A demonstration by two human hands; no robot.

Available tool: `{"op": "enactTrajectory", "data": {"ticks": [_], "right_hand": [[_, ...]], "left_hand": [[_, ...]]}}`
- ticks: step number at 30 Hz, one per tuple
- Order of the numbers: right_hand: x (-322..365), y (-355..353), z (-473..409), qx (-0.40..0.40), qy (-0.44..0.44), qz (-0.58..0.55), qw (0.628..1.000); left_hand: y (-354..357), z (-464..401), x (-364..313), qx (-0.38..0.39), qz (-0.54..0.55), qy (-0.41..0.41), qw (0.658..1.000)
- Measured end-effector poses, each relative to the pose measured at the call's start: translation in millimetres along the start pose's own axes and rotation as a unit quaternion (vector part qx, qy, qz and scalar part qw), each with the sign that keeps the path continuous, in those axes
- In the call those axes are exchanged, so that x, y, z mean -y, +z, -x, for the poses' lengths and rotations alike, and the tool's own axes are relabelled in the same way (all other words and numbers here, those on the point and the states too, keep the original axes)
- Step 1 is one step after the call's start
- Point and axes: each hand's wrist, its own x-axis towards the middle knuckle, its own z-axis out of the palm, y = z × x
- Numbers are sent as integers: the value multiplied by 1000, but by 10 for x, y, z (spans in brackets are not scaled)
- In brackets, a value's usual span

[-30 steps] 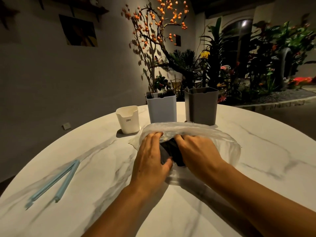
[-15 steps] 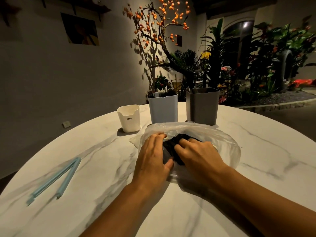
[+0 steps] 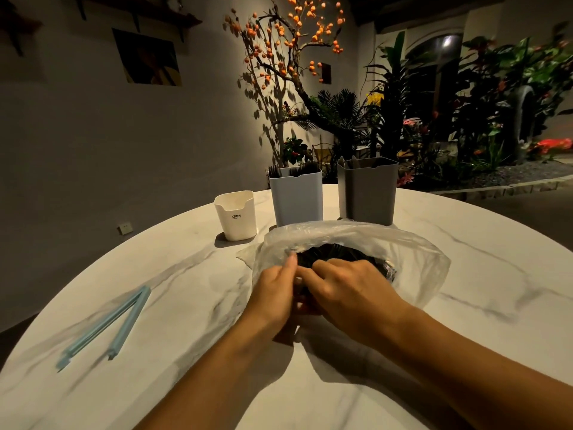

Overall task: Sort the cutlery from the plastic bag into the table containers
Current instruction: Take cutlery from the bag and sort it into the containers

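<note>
Cutlery, a dark heap of black plastic pieces, lies inside the clear plastic bag on the marble tabletop, just in front of the containers.

Head view: half a second ago the left hand lay fairly flat on the bag's near edge; now it has turned onto its side, with the fingers curled in and pinching the plastic at the mouth. The right hand has gone further in, its fingers bent down over the dark heap; whether it has actually closed on a piece I cannot tell, since the fingertips are hidden. The bag's mouth stands wider and the film has puffed up behind the hands, so more of the heap shows than before.

That reads as the bag being held open for a pick, not a sort yet. The light blue container already shows dark tips above its rim, the grey container holds pale ones, and the small white container stands left of them, its contents out of sight. A blue sealing clip lies well apart to the left.
</note>
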Motion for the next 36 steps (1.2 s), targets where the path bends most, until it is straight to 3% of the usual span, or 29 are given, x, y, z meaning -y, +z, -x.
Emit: {"op": "enactTrajectory", "data": {"ticks": [5,10,16,21,23,27,30,36], "right_hand": [[79,0,-3,12,-61,-22,998],[80,-54,-13,28,-124,-61,990],[100,-97,-33,40,-154,-107,981],[87,-216,7,61,-124,-171,975],[56,-196,22,1,-68,-203,977],[-227,-134,17,-149,166,-209,952],[-500,-66,78,-102,283,-152,941],[-614,-105,100,-24,392,-290,873]], "left_hand": [[-72,71,-90,69,79,-109,988],[-147,70,-110,128,109,-164,972],[-198,40,-80,169,89,-141,971],[-226,66,-72,208,84,-128,966],[-210,36,-58,210,91,-133,964],[-166,38,-74,243,64,-162,954],[-180,71,-112,272,0,-152,950],[-173,122,-149,246,-43,-66,966]]}}
